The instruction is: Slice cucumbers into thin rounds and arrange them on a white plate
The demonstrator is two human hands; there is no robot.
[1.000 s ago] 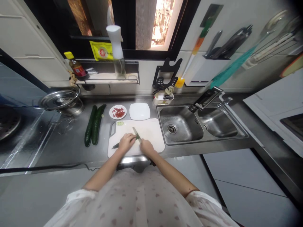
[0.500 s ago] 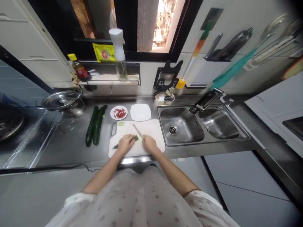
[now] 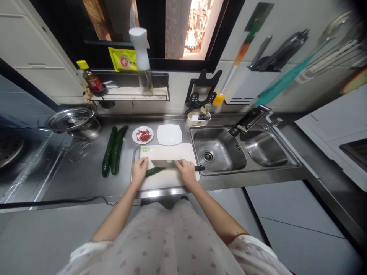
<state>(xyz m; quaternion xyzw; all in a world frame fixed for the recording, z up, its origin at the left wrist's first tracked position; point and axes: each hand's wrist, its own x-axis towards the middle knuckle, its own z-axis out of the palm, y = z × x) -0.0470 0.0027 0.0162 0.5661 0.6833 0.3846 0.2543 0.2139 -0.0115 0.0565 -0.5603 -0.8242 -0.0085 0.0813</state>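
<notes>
My right hand [image 3: 187, 172] grips a kitchen knife [image 3: 160, 163] near where blade meets handle, and the black handle sticks out to the right. The blade lies broadside across the white cutting board [image 3: 172, 183], its tip to the left. A pale green cucumber slice [image 3: 169, 161] clings to the blade. Just below it rests a cut cucumber [image 3: 154, 171] on the board. My left hand [image 3: 139, 170] is at the cucumber's left end, fingers closed together; what they hold, if anything, is hidden. A few cucumber slices [image 3: 145, 149] lie at the board's upper left corner.
Two whole cucumbers [image 3: 117, 151] lie left of the board. Behind it stand a small plate [image 3: 134, 139] of chopped red pieces and a white square plate [image 3: 169, 134]. A double sink [image 3: 220, 152] adjoins on the right; a lidded pot [image 3: 86, 128] stands at the left.
My left hand has moved left from the middle of the cucumber. The knife has turned from slanting to lying broadside, and my right hand has shifted right and up towards its blade.
</notes>
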